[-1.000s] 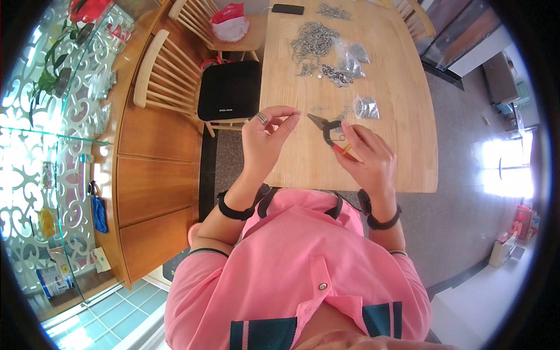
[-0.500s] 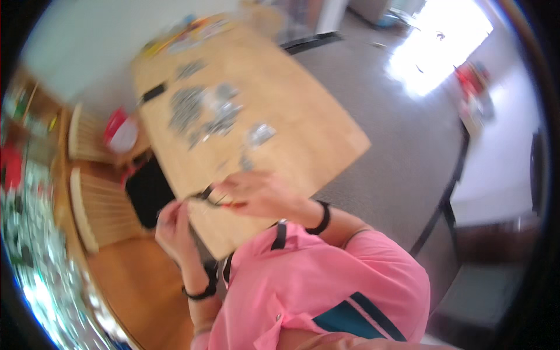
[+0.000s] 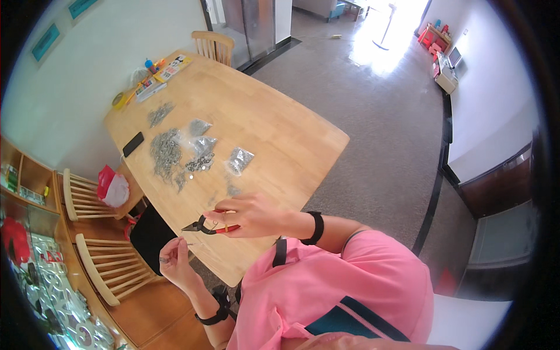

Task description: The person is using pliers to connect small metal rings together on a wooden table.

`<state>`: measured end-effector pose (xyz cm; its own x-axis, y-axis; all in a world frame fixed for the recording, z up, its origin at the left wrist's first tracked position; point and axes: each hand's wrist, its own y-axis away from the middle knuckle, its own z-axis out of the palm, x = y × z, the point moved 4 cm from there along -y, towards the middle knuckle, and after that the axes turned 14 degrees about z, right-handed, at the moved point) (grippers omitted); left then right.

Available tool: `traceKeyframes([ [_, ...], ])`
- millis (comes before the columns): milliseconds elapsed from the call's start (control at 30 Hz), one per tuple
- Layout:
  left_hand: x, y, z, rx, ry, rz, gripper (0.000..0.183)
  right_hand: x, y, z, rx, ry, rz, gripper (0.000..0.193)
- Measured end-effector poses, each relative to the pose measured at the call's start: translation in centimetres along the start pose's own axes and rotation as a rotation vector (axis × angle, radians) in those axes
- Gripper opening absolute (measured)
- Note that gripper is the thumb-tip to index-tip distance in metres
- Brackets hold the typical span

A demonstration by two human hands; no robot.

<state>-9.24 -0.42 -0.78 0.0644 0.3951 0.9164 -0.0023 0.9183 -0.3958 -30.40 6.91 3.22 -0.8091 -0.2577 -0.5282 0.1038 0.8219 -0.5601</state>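
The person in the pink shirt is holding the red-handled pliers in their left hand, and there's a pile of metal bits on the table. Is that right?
Not quite: the red-handled pliers are in the right hand, as the head view shows. The pink shirt and the pile of metal bits on the table are right.

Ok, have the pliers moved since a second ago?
Yes. Against the table, the pliers in the right hand have shifted toward the edge beside the chairs; their tips now appear close to it.
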Motion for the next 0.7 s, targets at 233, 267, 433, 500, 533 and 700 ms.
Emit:
traceKeyframes([
  [233,0.27,-0.30,-0.53,0.038,0.025,-0.053,0.012,-0.06,-0.50,0.30,0.003,-0.020,-0.006,0.044],
  [267,0.24,-0.33,-0.60,0.037,0.016,-0.073,0.011,-0.10,-0.57,0.39,-0.002,-0.021,-0.008,0.044],
  [433,-0.02,-0.59,-0.73,0.024,0.006,-0.086,0.012,-0.16,-0.87,0.48,-0.013,-0.002,0.000,0.045],
  [500,-0.20,-0.57,-0.80,0.016,0.041,-0.044,0.013,-0.13,-0.96,0.59,-0.014,-0.003,-0.005,0.045],
  [533,-0.33,-0.61,-0.80,0.015,0.042,-0.043,0.013,-0.03,-0.95,0.66,0.011,0.014,-0.022,0.046],
  [700,0.57,-0.61,-0.43,0.038,0.022,-0.071,0.014,-0.21,-0.88,0.66,0.026,0.016,-0.027,0.046],
])
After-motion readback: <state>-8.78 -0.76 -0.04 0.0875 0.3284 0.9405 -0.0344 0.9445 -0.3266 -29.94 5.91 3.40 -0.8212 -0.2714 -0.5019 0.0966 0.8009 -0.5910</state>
